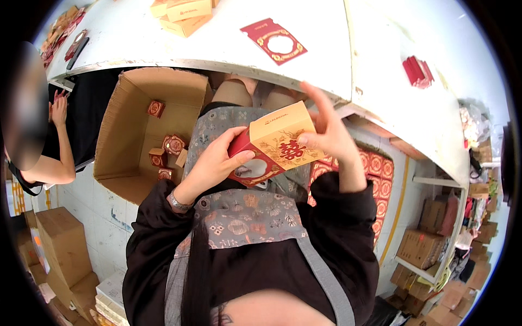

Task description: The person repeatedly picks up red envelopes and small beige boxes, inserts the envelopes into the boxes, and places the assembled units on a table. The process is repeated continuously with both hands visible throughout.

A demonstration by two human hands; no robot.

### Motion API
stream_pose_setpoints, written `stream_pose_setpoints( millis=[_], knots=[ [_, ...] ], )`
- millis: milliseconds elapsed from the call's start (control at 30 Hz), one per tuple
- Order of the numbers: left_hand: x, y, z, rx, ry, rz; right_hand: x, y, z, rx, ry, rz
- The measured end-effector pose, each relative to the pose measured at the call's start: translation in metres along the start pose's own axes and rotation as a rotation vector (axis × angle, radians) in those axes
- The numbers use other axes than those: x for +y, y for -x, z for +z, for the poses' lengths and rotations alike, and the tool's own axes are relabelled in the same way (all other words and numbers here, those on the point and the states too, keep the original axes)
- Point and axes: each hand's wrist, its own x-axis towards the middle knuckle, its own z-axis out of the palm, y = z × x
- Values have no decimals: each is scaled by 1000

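In front of my lap is a gold cardboard gift box (pixel 283 142) with a red symbol and branch pattern, tilted, partly inside a dark red sleeve (pixel 260 173) with a round cut-out. My left hand (pixel 216 157) is closed round the sleeve's left end, thumb on its front face. On the right end of the gold box is my right hand (pixel 333 133), its thumb on the printed face and its index finger stretched up past the box. Its other fingers are partly hidden behind the box. On the white table (pixel 217 51) lies a flat red sleeve (pixel 274 42) with a round hole.
Left of my legs stands a large open carton (pixel 117 136) with several small red boxes (pixel 174 144) inside. Several red-gold boxes (pixel 380 165) lie in rows at my right. Gold boxes (pixel 185 19) and red sleeves (pixel 417 71) lie on the table. Another person's arm (pixel 62 138) is at left.
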Motion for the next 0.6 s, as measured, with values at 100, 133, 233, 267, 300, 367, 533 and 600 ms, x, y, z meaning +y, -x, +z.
stream_pose_setpoints(
  millis=[100,133,233,267,300,367,533,600],
  knots=[
    [1,2,0,-54,43,-22,13,17,0,55,361,-80],
    [2,2,1,-95,80,-35,4,19,-4,74,420,-124],
    [-3,6,6,-90,103,29,-21,16,-28,-60,21,23],
    [-3,5,6,-80,124,56,-28,12,-29,-111,123,67],
    [1,5,5,-93,43,67,-34,9,-29,-163,225,112],
    [13,7,2,-116,-116,86,-35,0,-27,-267,285,142],
    [9,3,6,-204,-95,76,-35,-16,-20,-266,444,202],
    [4,0,8,-215,45,-5,-35,-18,-15,-177,522,141]
  ],
)
